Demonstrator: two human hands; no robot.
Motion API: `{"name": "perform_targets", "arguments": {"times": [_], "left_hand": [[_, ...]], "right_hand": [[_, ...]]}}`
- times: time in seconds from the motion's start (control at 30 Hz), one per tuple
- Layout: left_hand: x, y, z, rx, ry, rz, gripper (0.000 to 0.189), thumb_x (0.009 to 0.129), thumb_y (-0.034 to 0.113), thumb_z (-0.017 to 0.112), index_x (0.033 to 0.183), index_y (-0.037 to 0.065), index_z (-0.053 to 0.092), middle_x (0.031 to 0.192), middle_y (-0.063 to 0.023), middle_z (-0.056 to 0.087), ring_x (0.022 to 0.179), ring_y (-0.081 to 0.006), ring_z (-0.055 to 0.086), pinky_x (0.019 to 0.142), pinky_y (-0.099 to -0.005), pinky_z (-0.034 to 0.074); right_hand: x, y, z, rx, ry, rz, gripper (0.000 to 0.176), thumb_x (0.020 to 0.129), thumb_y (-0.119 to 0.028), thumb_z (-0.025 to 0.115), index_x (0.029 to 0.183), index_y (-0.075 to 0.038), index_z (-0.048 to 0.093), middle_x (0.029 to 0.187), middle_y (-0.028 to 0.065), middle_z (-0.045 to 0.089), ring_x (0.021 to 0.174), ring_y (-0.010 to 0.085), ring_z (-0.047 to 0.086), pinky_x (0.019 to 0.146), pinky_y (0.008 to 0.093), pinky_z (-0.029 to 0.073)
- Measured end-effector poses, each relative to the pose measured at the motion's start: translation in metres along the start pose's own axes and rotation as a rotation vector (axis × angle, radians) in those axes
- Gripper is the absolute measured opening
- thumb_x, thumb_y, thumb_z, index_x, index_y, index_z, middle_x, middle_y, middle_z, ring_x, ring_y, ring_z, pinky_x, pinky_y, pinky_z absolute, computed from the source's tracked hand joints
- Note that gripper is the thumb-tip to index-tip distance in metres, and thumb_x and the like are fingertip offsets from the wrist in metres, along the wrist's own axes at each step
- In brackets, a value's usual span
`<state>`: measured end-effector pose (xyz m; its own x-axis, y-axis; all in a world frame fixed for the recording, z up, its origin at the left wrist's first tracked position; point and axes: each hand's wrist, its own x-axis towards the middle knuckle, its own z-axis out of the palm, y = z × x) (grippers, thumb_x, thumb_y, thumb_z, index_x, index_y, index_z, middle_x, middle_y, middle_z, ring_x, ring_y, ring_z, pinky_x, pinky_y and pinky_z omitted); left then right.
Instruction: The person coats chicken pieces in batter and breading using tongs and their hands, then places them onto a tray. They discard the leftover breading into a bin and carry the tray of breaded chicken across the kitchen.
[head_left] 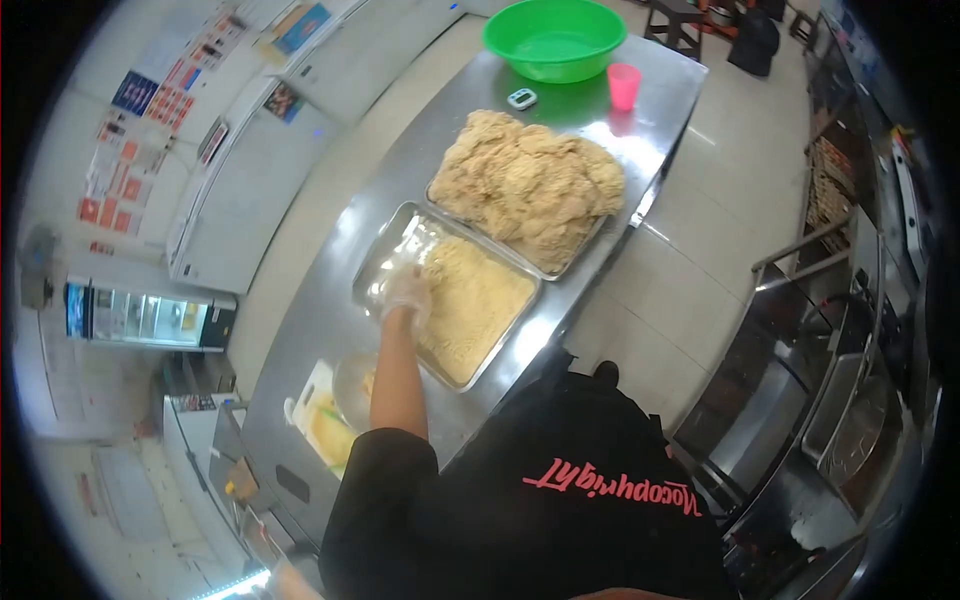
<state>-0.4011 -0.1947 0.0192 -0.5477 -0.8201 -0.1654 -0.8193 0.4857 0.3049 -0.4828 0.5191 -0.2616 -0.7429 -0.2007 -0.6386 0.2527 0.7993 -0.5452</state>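
My left hand [405, 298], in a clear plastic glove, is over a metal tray [375, 262] at the line between its bare end and a layer of pale yellow crumbs [475, 300]. Its fingers look curled in, with a crumb-coated lump at their tips that I cannot make out clearly. Against the tray's far side stands a second tray heaped with crumb-coated pieces [530, 180]. Below my wrist, partly hidden by my forearm, is a clear bowl [350, 385] with some pale pieces in it. My right hand is out of view.
On the steel table [310, 330] stand a green basin [553, 45], a pink cup [623, 88] and a small white timer [521, 98]. Near the bowl lies a white container with yellow contents [328, 428]. Right of the tiled floor [680, 260] is metal kitchen equipment [760, 360].
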Motion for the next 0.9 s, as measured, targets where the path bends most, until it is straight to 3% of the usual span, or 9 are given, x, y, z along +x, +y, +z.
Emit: {"name": "perform_targets", "arguments": {"times": [0.2, 0.3, 0.37, 0.4, 0.47, 0.57, 0.63, 0.73, 0.9], "left_hand": [[-0.01, 0.003, 0.006, -0.152, 0.102, -0.026, 0.041, 0.078, 0.037, 0.074, 0.108, 0.008, 0.071, 0.115, -0.0179, 0.067, 0.105, -0.0372, 0.063, 0.091, -0.0468, 0.049], [-0.032, 0.029, -0.021, -0.004, 0.153, -0.002, 0.038, 0.078, 0.036, 0.075, 0.104, 0.008, 0.071, 0.107, -0.0182, 0.069, 0.098, -0.0362, 0.065, 0.086, -0.0471, 0.05], [-0.037, 0.035, -0.034, -0.056, 0.18, 0.024, 0.037, 0.078, 0.036, 0.075, 0.102, 0.008, 0.072, 0.102, -0.0183, 0.07, 0.095, -0.0364, 0.065, 0.084, -0.0467, 0.051], [-0.042, 0.035, -0.038, -0.104, 0.208, 0.038, 0.036, 0.078, 0.036, 0.075, 0.1, 0.008, 0.072, 0.097, -0.0183, 0.07, 0.092, -0.0365, 0.066, 0.082, -0.0462, 0.051], [-0.052, 0.04, -0.045, -0.14, 0.273, 0.048, 0.031, 0.078, 0.034, 0.074, 0.097, 0.009, 0.073, 0.089, -0.018, 0.071, 0.084, -0.0378, 0.067, 0.078, -0.0453, 0.052], [-0.064, 0.055, -0.067, -0.18, 0.395, 0.092, 0.03, 0.078, 0.032, 0.075, 0.098, 0.01, 0.073, 0.089, -0.0163, 0.071, 0.084, -0.0382, 0.067, 0.077, -0.045, 0.051], [-0.067, 0.06, -0.077, -0.079, 0.386, 0.09, 0.024, 0.08, 0.021, 0.073, 0.1, 0.007, 0.072, 0.085, -0.0163, 0.071, 0.077, -0.03, 0.068, 0.072, -0.0403, 0.052], [-0.053, 0.048, -0.068, -0.111, 0.348, -0.05, 0.027, 0.08, 0.023, 0.073, 0.103, 0.008, 0.07, 0.088, -0.0156, 0.071, 0.08, -0.0301, 0.068, 0.074, -0.04, 0.052], [-0.033, 0.013, -0.042, -0.126, 0.424, 0.126, 0.034, 0.077, 0.032, 0.079, 0.103, 0.012, 0.071, 0.097, -0.0125, 0.072, 0.088, -0.0323, 0.068, 0.079, -0.0431, 0.051]], "right_hand": [[0.028, -0.005, -0.015, 0.018, 0.076, -0.197, 0.035, 0.087, -0.025, 0.064, 0.104, 0.006, 0.069, 0.092, 0.0244, 0.071, 0.077, 0.0326, 0.069, 0.071, 0.0433, 0.051], [0.003, -0.076, -0.042, 0.243, -0.075, 0.011, 0.031, 0.09, -0.024, 0.063, 0.099, 0.004, 0.068, 0.081, 0.0168, 0.067, 0.065, 0.0263, 0.063, 0.059, 0.0402, 0.048], [-0.004, -0.098, -0.05, -0.053, -0.163, 0.14, 0.034, 0.087, -0.029, 0.057, 0.109, -0.005, 0.07, 0.105, 0.0187, 0.071, 0.1, 0.0363, 0.068, 0.083, 0.0439, 0.051], [-0.011, -0.106, -0.05, -0.057, -0.16, 0.142, 0.034, 0.087, -0.029, 0.057, 0.109, -0.005, 0.07, 0.105, 0.0187, 0.071, 0.1, 0.0363, 0.068, 0.083, 0.0439, 0.051], [-0.024, -0.123, -0.048, 0.284, -0.042, 0.197, 0.026, 0.091, -0.022, 0.062, 0.098, 0.002, 0.069, 0.078, 0.0124, 0.067, 0.067, 0.0232, 0.063, 0.058, 0.0375, 0.048], [-0.01, -0.088, -0.033, 0.11, -0.079, 0.105, 0.027, 0.091, -0.022, 0.062, 0.098, 0.002, 0.069, 0.079, 0.013, 0.068, 0.068, 0.0236, 0.064, 0.06, 0.0378, 0.049], [-0.002, -0.063, -0.024, 0.026, -0.095, 0.082, 0.027, 0.091, -0.022, 0.061, 0.098, 0.003, 0.069, 0.08, 0.0134, 0.068, 0.069, 0.0239, 0.064, 0.06, 0.0379, 0.049], [-0.001, -0.042, -0.014, -0.018, -0.098, 0.077, 0.028, 0.091, -0.023, 0.061, 0.098, 0.003, 0.07, 0.081, 0.014, 0.069, 0.071, 0.0243, 0.065, 0.062, 0.0382, 0.049], [-0.009, -0.04, -0.006, -0.028, -0.1, 0.114, 0.029, 0.091, -0.023, 0.06, 0.098, 0.003, 0.07, 0.082, 0.015, 0.069, 0.074, 0.025, 0.066, 0.064, 0.0387, 0.05]]}}
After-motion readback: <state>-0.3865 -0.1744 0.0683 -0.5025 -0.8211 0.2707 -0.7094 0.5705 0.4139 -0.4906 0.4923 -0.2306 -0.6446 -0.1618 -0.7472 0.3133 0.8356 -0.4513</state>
